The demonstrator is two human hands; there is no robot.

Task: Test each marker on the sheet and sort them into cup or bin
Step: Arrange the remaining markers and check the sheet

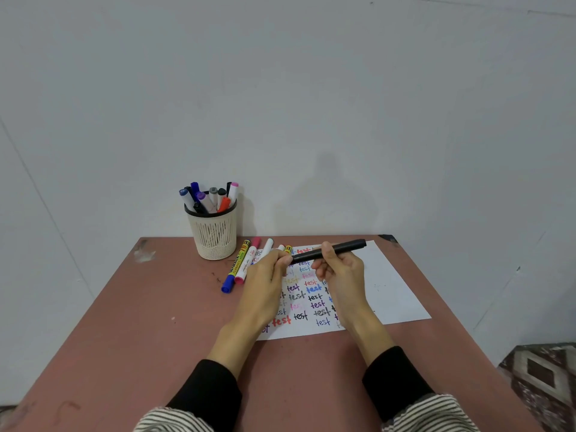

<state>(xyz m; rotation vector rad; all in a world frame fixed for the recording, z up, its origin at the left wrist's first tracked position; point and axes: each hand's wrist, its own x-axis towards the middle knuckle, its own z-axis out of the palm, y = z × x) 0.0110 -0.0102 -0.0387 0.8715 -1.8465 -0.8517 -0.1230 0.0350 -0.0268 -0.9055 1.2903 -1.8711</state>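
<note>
Black plastic marker (330,251) is hovering over the sheet (386,288), the right hand (338,271) closing round its barrel while the left hand (265,275) is pinching the cap end; light, stiff and smooth-looking, it is probably handling best gripped mid-barrel

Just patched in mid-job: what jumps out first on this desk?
Both hands, left hand and right hand, hold one black marker above the sheet, which is covered in coloured "test" scribbles. At the table's far left stands a mesh cup full of markers, with loose markers lying beside it.
</note>
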